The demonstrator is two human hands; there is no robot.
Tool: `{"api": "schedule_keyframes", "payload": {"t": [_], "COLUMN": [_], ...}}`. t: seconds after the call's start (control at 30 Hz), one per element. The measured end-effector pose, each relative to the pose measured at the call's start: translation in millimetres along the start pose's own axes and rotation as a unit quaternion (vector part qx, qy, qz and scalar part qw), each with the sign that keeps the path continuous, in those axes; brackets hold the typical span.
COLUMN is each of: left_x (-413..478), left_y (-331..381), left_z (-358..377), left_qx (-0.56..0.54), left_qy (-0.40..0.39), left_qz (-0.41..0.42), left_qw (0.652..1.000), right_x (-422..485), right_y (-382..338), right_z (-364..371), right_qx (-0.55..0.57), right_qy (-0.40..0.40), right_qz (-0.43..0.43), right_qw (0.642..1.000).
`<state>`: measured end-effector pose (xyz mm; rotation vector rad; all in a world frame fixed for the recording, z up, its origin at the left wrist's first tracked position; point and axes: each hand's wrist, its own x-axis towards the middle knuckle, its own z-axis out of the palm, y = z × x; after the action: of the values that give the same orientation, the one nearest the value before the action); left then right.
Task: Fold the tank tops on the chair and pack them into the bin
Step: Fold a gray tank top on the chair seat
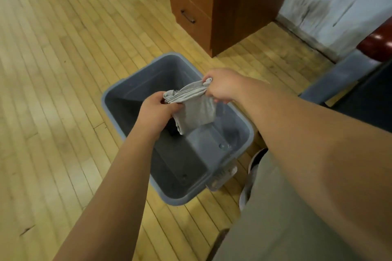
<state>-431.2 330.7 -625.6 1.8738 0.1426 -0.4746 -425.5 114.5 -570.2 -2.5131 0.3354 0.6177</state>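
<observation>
A folded light grey tank top [194,110] hangs over the open grey plastic bin [118,89], which stands on the wooden floor. My left hand [158,112] grips the left end of the folded edge. My right hand [222,88] pinches the right end of the same edge. The cloth dangles between both hands, above the inside of the bin. A dark shape shows at the bin's bottom just below the cloth; I cannot tell what it is.
A wooden drawer cabinet [197,4] stands beyond the bin. At the right edge is a chair [360,82] with a dark seat and a red armrest. My trouser leg [286,207] and shoe [255,158] are next to the bin's right side.
</observation>
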Motion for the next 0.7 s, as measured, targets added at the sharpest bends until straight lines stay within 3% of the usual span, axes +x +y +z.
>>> {"api": "schedule_keyframes", "payload": {"t": [0.27, 0.37, 0.47, 0.57, 0.7], "left_x": [22, 41, 59, 71, 66], "left_y": [-17, -7, 7, 6, -9], "left_z": [2, -9, -20, -22, -12], "left_qx": [-0.029, 0.037, 0.123, 0.152, 0.160], "left_qy": [0.023, 0.079, 0.113, 0.094, 0.056], "left_qz": [-0.020, -0.006, -0.071, -0.124, -0.099], "left_qw": [0.999, 0.996, 0.983, 0.976, 0.980], "right_x": [34, 45, 50, 53, 52], "right_y": [-5, -16, -23, -24, -18], "right_z": [11, 10, 8, 12, 12], "right_qx": [0.010, 0.089, 0.131, 0.085, 0.042], "right_qy": [0.020, 0.074, 0.091, 0.083, 0.056], "right_qz": [-0.044, -0.050, -0.033, -0.014, 0.005], "right_qw": [0.999, 0.992, 0.987, 0.993, 0.998]}}
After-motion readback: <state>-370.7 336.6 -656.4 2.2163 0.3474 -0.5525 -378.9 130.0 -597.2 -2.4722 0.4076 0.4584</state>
